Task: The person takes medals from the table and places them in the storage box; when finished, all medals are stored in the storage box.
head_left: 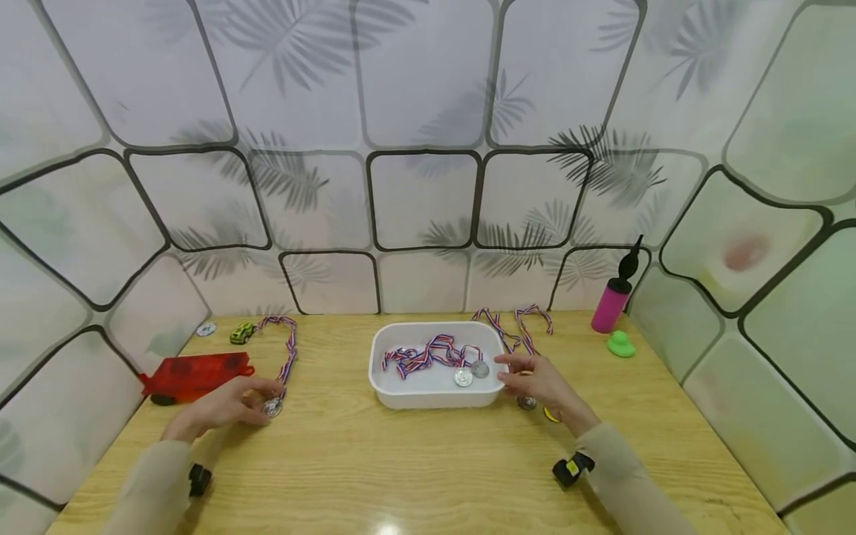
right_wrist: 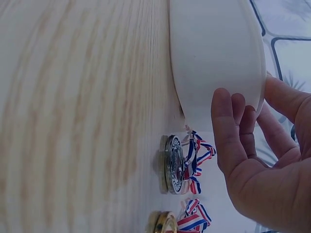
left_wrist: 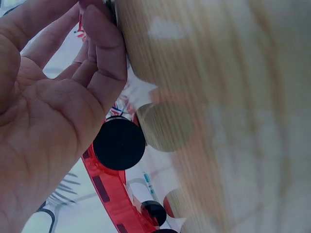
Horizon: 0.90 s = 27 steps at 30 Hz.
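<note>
On the left side of the table, my left hand [head_left: 230, 405] pinches the edge of a silver medal [head_left: 272, 407]. A striped red, white and blue ribbon [head_left: 291, 349] trails back from it. In the left wrist view the fingertips meet at the top edge, and most of the medal is out of sight. My right hand [head_left: 538, 383] holds the right end of a white plastic tub [head_left: 435, 400], with fingers at its rim and outer wall [right_wrist: 218, 58]. Inside the tub lie two silver medals [head_left: 464, 377] with tangled ribbons [head_left: 428, 357].
Beneath my right hand lie another silver medal [right_wrist: 174, 164] and a gold medal [right_wrist: 166, 223], their ribbons [head_left: 528, 334] running backward. A red toy vehicle [head_left: 197, 375], green toy car [head_left: 242, 333] and round white piece [head_left: 206, 328] sit left. A pink pump [head_left: 607, 308] and green duck [head_left: 620, 344] stand right.
</note>
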Available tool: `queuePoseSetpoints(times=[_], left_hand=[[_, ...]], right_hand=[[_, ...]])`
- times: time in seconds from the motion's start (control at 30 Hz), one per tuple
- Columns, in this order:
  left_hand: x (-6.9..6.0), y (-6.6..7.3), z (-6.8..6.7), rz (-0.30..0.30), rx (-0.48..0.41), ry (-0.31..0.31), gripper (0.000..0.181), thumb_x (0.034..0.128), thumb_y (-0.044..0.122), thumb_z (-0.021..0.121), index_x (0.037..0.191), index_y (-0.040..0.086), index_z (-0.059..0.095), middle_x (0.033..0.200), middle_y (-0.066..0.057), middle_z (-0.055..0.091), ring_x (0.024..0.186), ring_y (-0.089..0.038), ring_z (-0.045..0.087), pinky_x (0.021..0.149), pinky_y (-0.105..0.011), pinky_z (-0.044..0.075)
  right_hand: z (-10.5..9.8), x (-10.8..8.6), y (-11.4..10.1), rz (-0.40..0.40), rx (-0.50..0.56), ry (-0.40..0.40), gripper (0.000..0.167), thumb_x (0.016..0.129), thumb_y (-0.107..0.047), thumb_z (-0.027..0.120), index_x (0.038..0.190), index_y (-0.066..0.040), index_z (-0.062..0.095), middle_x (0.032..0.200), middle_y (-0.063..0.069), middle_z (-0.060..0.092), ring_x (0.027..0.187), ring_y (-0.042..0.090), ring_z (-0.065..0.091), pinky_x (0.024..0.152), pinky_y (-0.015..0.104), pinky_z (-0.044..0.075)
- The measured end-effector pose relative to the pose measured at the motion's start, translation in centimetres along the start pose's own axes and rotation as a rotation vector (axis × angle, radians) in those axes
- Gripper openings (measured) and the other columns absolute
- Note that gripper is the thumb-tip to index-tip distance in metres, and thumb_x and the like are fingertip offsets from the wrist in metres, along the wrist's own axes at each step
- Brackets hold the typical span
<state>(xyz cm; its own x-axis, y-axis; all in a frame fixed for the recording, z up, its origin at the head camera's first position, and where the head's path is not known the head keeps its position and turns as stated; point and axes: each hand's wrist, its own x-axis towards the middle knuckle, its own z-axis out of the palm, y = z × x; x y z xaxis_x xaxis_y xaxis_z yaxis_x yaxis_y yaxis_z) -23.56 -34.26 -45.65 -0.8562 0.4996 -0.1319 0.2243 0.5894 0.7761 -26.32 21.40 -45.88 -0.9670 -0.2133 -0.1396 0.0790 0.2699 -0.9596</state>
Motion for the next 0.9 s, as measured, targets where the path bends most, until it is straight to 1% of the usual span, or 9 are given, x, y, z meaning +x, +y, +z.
queuePoseSetpoints(times=[0.03,0.13,0.2,0.33,0.4,0.6,0.73,0.9], left_hand=[[0.1,0.0,0.0,0.011,0.012,-0.008,0.050,0.0813,0.011,0.078,0.126,-0.004,0.060,0.126,-0.025,0.059,0.100,-0.014,0.056,0.078,-0.022,0.048],[0.5,-0.1,0.2,0.040,0.012,-0.038,0.046,0.0810,0.008,0.077,0.122,-0.006,0.061,0.118,-0.023,0.062,0.102,-0.014,0.057,0.079,-0.023,0.049],[0.8,-0.1,0.4,0.043,0.008,-0.053,0.043,0.0806,0.006,0.077,0.119,-0.006,0.062,0.116,-0.021,0.064,0.101,-0.014,0.058,0.079,-0.023,0.050],[1.1,0.1,0.5,0.045,0.001,-0.062,0.036,0.0805,0.004,0.076,0.114,-0.004,0.064,0.114,-0.020,0.065,0.098,-0.013,0.057,0.077,-0.022,0.049],[1.2,0.1,0.5,0.059,-0.004,-0.062,0.034,0.0802,0.004,0.076,0.112,-0.004,0.065,0.112,-0.019,0.065,0.095,-0.013,0.055,0.075,-0.022,0.049],[1.7,0.5,0.8,0.092,0.002,-0.058,0.031,0.0800,0.005,0.077,0.109,-0.003,0.067,0.100,-0.012,0.064,0.080,-0.010,0.051,0.065,-0.021,0.045],[2.2,1.1,1.1,0.110,-0.009,-0.041,0.032,0.0785,0.003,0.077,0.108,-0.005,0.067,0.101,-0.014,0.065,0.078,-0.009,0.051,0.064,-0.021,0.045],[2.9,1.8,2.0,0.110,-0.007,-0.016,0.033,0.0782,-0.002,0.075,0.109,-0.005,0.065,0.099,-0.014,0.065,0.077,-0.008,0.053,0.064,-0.021,0.046]], right_hand=[[0.0,0.0,0.0,0.000,-0.001,0.001,0.043,0.091,-0.008,0.069,0.130,0.006,0.058,0.096,0.008,0.054,0.082,0.015,0.063,0.080,0.036,0.060],[0.1,0.0,0.0,-0.003,0.001,-0.001,0.043,0.090,-0.008,0.069,0.129,0.006,0.058,0.096,0.008,0.054,0.082,0.015,0.063,0.080,0.037,0.060],[0.1,0.0,0.1,-0.005,0.004,0.000,0.042,0.090,-0.007,0.069,0.129,0.006,0.059,0.096,0.008,0.054,0.082,0.015,0.063,0.079,0.037,0.060],[0.0,0.2,0.2,-0.010,0.004,0.006,0.041,0.091,-0.006,0.068,0.129,0.006,0.059,0.095,0.008,0.055,0.082,0.016,0.064,0.079,0.036,0.060],[0.0,0.2,0.2,-0.015,0.005,0.005,0.041,0.091,-0.006,0.069,0.129,0.006,0.059,0.095,0.008,0.054,0.081,0.016,0.063,0.079,0.036,0.060],[-0.1,0.2,0.3,-0.017,0.004,-0.001,0.041,0.091,-0.006,0.069,0.129,0.006,0.059,0.094,0.007,0.054,0.082,0.015,0.062,0.080,0.037,0.060],[-0.2,0.2,0.2,-0.011,0.000,-0.002,0.041,0.091,-0.007,0.069,0.129,0.005,0.059,0.095,0.007,0.054,0.083,0.015,0.062,0.080,0.037,0.060],[-0.1,0.0,0.0,-0.007,-0.007,-0.005,0.041,0.091,-0.009,0.069,0.129,0.004,0.060,0.096,0.008,0.055,0.085,0.016,0.061,0.080,0.037,0.059]])
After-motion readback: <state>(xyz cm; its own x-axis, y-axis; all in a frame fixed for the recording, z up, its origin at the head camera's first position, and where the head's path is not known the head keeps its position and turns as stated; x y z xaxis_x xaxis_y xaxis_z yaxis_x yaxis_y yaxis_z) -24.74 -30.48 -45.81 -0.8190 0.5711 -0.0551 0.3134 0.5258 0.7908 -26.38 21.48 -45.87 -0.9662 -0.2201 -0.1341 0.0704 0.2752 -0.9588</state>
